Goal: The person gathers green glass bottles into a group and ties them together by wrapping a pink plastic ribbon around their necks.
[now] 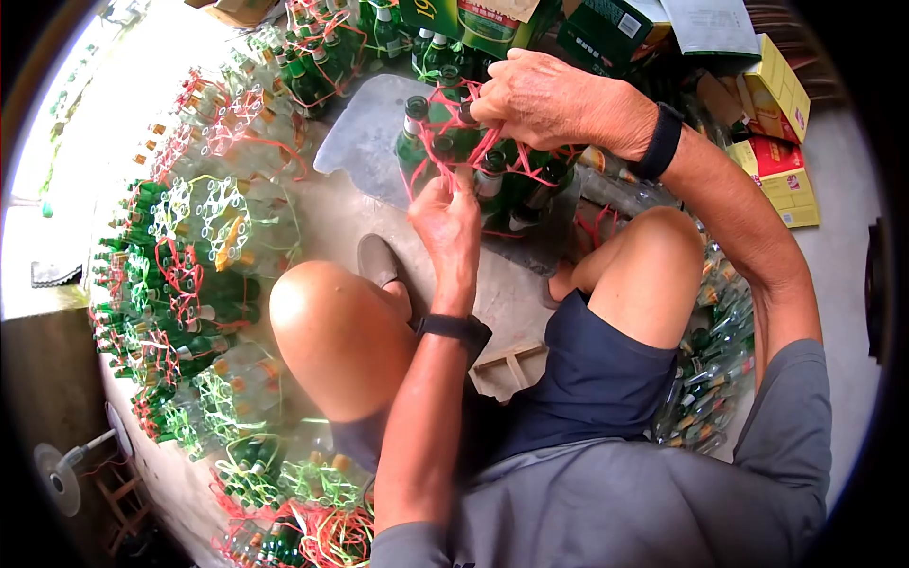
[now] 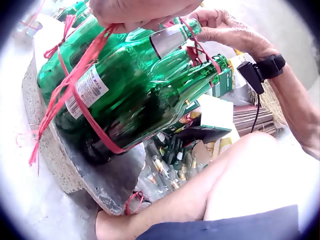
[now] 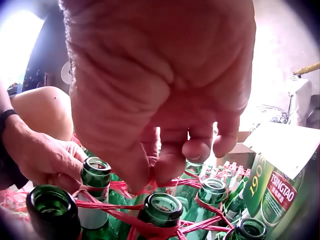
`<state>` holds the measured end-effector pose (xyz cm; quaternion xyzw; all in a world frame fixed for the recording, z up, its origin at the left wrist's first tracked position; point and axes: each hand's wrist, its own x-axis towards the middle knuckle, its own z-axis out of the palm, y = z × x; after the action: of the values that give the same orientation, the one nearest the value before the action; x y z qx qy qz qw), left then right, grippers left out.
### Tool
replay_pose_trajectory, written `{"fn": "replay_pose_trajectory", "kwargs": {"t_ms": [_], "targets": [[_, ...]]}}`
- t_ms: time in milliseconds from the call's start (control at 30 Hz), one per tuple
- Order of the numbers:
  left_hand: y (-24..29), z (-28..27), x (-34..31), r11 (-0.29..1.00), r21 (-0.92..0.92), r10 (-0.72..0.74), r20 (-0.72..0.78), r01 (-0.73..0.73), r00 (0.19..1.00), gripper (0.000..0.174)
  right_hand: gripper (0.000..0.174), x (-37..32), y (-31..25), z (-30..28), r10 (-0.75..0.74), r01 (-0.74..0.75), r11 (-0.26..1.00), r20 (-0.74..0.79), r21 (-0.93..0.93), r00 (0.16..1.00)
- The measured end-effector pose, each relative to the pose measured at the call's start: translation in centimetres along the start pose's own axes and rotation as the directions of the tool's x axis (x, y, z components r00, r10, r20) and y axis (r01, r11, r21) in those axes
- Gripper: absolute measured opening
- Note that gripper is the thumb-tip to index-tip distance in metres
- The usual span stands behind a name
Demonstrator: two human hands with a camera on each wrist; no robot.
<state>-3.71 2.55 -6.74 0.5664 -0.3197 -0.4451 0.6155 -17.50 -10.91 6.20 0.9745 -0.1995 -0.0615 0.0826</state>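
Observation:
Several green glass bottles (image 1: 490,180) stand grouped on a dark slab (image 1: 365,128), their necks laced with red plastic twine (image 3: 150,227). My left hand (image 1: 447,222) pinches twine at the near side of the necks. Across the group, my right hand (image 1: 559,104) pinches a strand between thumb and fingers above the bottle tops, as the right wrist view also shows. In the left wrist view a red band (image 2: 95,125) runs round the bottle bodies, and loose strand ends hang below the left hand (image 2: 145,11).
Rows of twine-tied bottles (image 1: 213,218) fill the left side. Loose bottles (image 1: 701,398) lie at the right, beyond the knee. Cartons (image 1: 781,180) and a green box (image 1: 488,28) stand at the back. A small wooden stool (image 1: 511,364) is between the legs.

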Motion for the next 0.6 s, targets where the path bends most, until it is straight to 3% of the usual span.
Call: {"fn": "replay_pose_trajectory", "kwargs": {"t_ms": [33, 67, 100, 167, 233, 300, 333, 400, 600], "targets": [[0.1, 0.0, 0.0, 1.0, -0.003, 0.001, 0.0, -0.001, 1.0, 0.038, 0.016, -0.1, 0.7, 0.0, 0.03, -0.03, 0.999, 0.026, 0.025, 0.999], [0.1, 0.1, -0.1, 1.0, -0.002, 0.014, 0.004, -0.014, 1.0, 0.037, 0.015, -0.3, 1.6, -0.1, -0.003, 0.015, 0.991, -0.084, 0.134, 0.996], [0.2, 0.1, -0.1, 1.0, -0.001, 0.028, 0.007, -0.028, 1.0, 0.036, 0.015, -0.2, 2.0, 0.0, -0.003, 0.014, 0.991, -0.083, 0.131, 0.997], [0.3, 0.2, -0.1, 0.999, -0.005, 0.04, 0.001, -0.04, 0.999, 0.036, 0.015, -0.1, 2.4, 0.4, 0.077, -0.076, 0.947, 0.008, 0.312, 0.997], [0.6, 0.3, -0.2, 0.999, -0.006, 0.054, -0.006, -0.054, 0.999, 0.035, 0.014, 0.0, 1.7, -0.9, 0.124, -0.129, 0.931, 0.035, 0.341, 0.992], [0.8, 0.4, -0.4, 0.999, -0.053, 0.009, -0.007, -0.009, 1.0, 0.032, 0.015, 0.1, 1.3, -2.0, 0.193, -0.227, 0.841, 0.12, 0.491, 0.974], [0.6, 0.4, -0.4, 0.999, -0.054, 0.009, -0.007, -0.009, 1.0, 0.032, 0.015, 0.2, 1.5, -1.8, 0.193, -0.227, 0.841, 0.12, 0.49, 0.974], [0.5, 0.3, -0.2, 0.998, -0.064, 0.012, 0.017, -0.011, 1.0, 0.016, 0.014, 0.7, 2.1, -1.0, 0.103, -0.115, 0.885, 0.052, 0.451, 0.993], [0.4, 0.7, -0.2, 0.985, -0.164, 0.052, 0.004, -0.05, 0.999, 0.014, 0.008, 1.7, 2.5, 0.1, 0.098, -0.071, 0.946, -0.07, 0.317, 0.993]]}}
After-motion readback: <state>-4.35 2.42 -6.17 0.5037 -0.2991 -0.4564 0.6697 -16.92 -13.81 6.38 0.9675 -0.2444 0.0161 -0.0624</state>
